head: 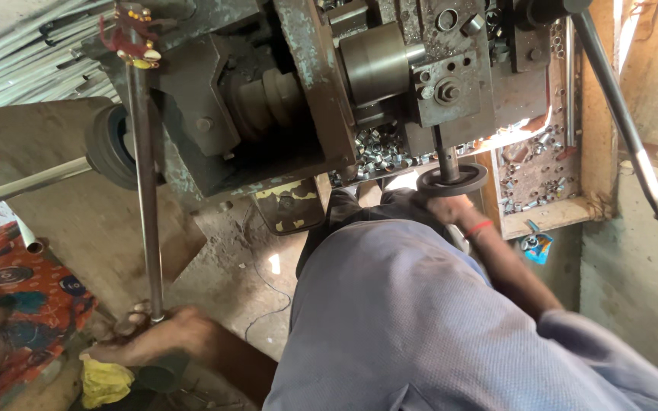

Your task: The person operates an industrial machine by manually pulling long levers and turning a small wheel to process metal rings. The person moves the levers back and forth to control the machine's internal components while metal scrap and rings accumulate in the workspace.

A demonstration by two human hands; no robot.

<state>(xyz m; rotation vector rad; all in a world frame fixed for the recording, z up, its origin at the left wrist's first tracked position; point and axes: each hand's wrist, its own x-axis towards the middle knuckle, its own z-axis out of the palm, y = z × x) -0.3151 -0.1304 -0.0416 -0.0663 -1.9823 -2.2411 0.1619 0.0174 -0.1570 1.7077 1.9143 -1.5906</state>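
Observation:
My left hand [154, 339] is wrapped around the near end of a long grey metal lever [145, 190] that runs up to the dark machine [306, 91]. My right hand [448, 207], with a red band at the wrist, rests on a round black handwheel [452, 181] under the machine's front block. My body in a grey-blue shirt fills the lower middle of the view. A pile of small shiny metal rings [381, 152] lies under the machine's cylinder.
A wooden tray [546, 217] with several small metal parts sits at the right. A long steel handle [618, 106] slants down at the far right. Thin metal tubes [24, 183] lie at the left, above orange patterned cloth [17, 297] and a yellow rag [104, 380].

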